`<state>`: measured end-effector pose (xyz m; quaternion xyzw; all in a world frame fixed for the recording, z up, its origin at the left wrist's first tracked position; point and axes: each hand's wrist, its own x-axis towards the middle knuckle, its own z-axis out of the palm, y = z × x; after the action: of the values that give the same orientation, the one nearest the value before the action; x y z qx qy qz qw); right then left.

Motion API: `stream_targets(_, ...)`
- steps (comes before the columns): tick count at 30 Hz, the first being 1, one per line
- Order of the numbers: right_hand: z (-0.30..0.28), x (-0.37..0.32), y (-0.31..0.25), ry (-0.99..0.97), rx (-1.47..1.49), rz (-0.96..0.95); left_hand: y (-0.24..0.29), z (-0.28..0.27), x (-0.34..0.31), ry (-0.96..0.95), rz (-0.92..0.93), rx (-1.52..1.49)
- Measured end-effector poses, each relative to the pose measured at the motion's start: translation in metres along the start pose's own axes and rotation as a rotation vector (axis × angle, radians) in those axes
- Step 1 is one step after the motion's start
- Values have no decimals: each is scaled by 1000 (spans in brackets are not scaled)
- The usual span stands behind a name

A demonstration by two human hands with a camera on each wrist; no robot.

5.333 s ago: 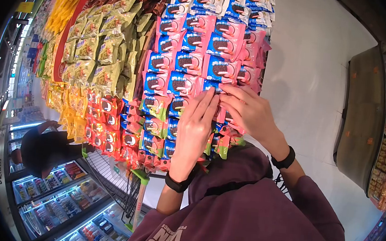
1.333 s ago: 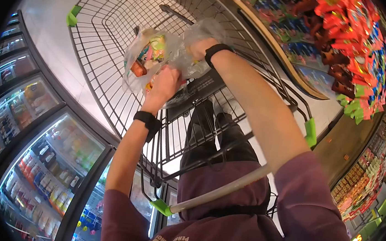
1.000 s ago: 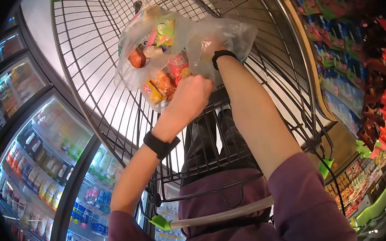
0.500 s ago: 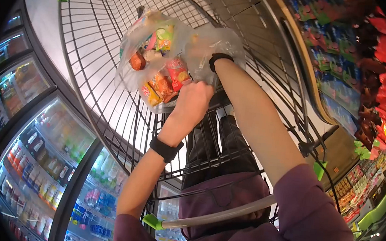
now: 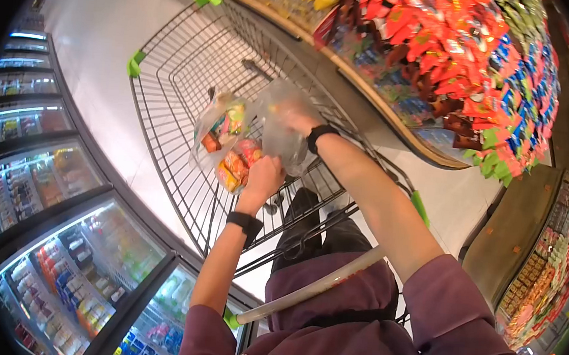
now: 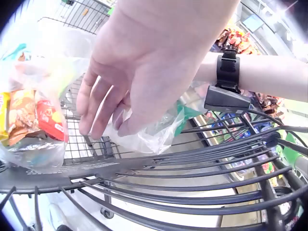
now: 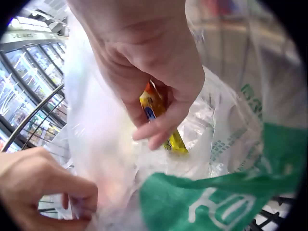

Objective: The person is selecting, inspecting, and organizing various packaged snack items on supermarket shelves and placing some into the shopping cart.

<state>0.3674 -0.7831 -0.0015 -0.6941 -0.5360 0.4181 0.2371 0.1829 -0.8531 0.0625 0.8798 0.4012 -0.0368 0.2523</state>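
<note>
A clear plastic bag (image 5: 275, 148) printed in green hangs low in the shopping cart. My left hand (image 5: 266, 176) pinches its edge, and the right wrist view shows the same fingers curled at the bag's side. My right hand (image 7: 149, 62) is inside the bag, its fingers round a small yellow snack packet (image 7: 176, 144) whose upper part they partly hide. Beside it lies another clear bag (image 5: 202, 163) of snacks, with a red packet (image 6: 51, 120) and an orange packet (image 6: 23, 113) showing through the plastic.
The wire cart (image 5: 166, 140) stands before the person, its handle (image 5: 315, 285) close to the body. Glass-door drink fridges (image 5: 80, 274) line the left. A wood-edged display of wrapped snacks (image 5: 438, 49) runs along the right.
Earlier both hands were at a display of snack packs; now they are at the bag in the cart. Over the last second they stay at the bag while the head view shifts.
</note>
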Motion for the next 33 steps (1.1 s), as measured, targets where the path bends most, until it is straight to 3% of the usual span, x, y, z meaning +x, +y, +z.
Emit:
stream_targets(2, -10, -21, -12, -204, 11, 119, 7, -2, -2, 92, 18, -7)
stream_targets(3, -27, -34, -38, -342, -203, 209, 8, -3, -5, 157, 31, -20)
stream_targets(5, -23, -51, -27, -255, -354, -36, 14, -11, -5, 135, -64, -27)
stream_targets(7, -49, -79, -40, -399, -402, -136, 13, -11, -8, 147, -143, -20)
stream_targets(10, -64, -96, -38, -454, -506, -483, -12, 9, -8, 184, -173, -88)
stream_targets(11, -65, -106, -40, -366, -562, -549, -17, 11, -8, 204, -170, -94)
stream_targets(15, -137, -182, -114, -369, -176, -544, -13, 1, -15, 104, -54, 53)
stream_targets(16, -150, -199, -125, -348, -48, -518, -34, 19, -14, 141, 159, -7)
stream_targets(17, -160, -212, -129, -312, 135, -420, -28, 12, -20, 130, 163, 19)
stream_targets(19, -179, -231, -129, -236, 495, -217, 9, -20, -34, 112, 173, 71)
stream_targets(20, -189, -239, -124, -184, 626, -230, 27, -35, -38, 168, 224, 10)
stream_targets(23, -217, -272, -122, -72, 948, -245, 107, -101, -56, -86, 120, -182)
stream_targets(25, -217, -283, -113, -5, 1218, -318, 144, -120, -71, -125, 272, -327)
stream_targets(27, -218, -294, -116, 22, 1268, -285, 174, -127, -82, -120, 489, -395)
stream_targets(29, -215, -299, -119, 35, 1254, -286, 205, -134, -93, -154, 600, -240)
stream_targets(33, -222, -308, -133, 85, 1054, -290, 233, -103, -102, 3, 786, 24)
